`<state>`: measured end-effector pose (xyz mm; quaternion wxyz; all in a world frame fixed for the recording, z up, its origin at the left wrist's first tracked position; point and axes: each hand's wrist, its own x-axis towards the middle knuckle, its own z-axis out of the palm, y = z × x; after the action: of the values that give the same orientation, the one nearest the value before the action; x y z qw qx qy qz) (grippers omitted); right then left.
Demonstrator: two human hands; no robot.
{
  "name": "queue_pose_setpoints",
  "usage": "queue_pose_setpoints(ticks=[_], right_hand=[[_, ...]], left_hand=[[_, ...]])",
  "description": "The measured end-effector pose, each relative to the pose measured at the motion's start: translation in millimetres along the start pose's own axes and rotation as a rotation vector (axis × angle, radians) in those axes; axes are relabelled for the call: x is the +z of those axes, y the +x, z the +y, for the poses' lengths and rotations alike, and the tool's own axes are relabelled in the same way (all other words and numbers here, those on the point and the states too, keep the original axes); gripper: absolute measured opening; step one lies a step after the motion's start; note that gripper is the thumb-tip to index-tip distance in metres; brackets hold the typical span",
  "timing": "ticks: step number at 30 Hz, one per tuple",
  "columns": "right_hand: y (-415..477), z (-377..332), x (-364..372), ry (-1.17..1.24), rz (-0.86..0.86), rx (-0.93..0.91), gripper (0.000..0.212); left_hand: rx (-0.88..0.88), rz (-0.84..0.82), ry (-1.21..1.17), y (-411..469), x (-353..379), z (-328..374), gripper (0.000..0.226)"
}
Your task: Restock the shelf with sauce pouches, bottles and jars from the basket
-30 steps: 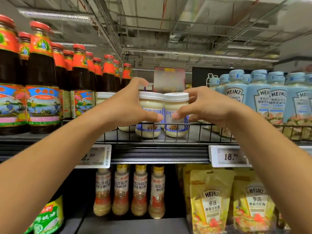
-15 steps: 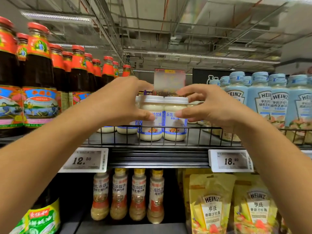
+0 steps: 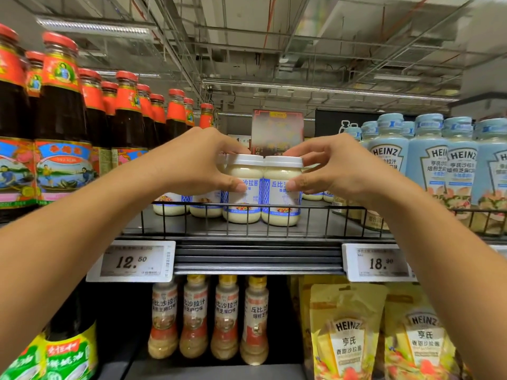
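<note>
The shelf [image 3: 315,229] has a wire rail [image 3: 318,207] along its front edge, likely there to stop stock sliding off. Just behind the rail, the left hand [image 3: 192,165] grips the left jar [image 3: 247,171] and the right hand [image 3: 343,168] grips the right jar [image 3: 277,174]. Thumbs press the labels and fingers curl over the lids. Both jars stand upright and touching, probably being squared to face forward. Further behind the rail, the hands hide most of the other jars [image 3: 170,207]. The basket is out of view.
</note>
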<state>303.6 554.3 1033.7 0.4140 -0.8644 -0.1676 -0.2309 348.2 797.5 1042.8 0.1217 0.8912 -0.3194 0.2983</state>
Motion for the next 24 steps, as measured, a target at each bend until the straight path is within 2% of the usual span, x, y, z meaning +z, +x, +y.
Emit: queue_pose_setpoints(ticks=[7,13,24], right_hand=[[3,3,1,-0.001,0.014,0.012,0.043],[5,2,1,-0.024,0.013,0.015,0.043],[4,3,5,-0.075,0.043,-0.003,0.045]], left_hand=[[-0.009,0.001,-0.036,9,8,-7,0.073],[0.001,-0.007,-0.039,15,11,-9,0.060],[0.009,-0.021,-0.053,13,13,-10,0.066]])
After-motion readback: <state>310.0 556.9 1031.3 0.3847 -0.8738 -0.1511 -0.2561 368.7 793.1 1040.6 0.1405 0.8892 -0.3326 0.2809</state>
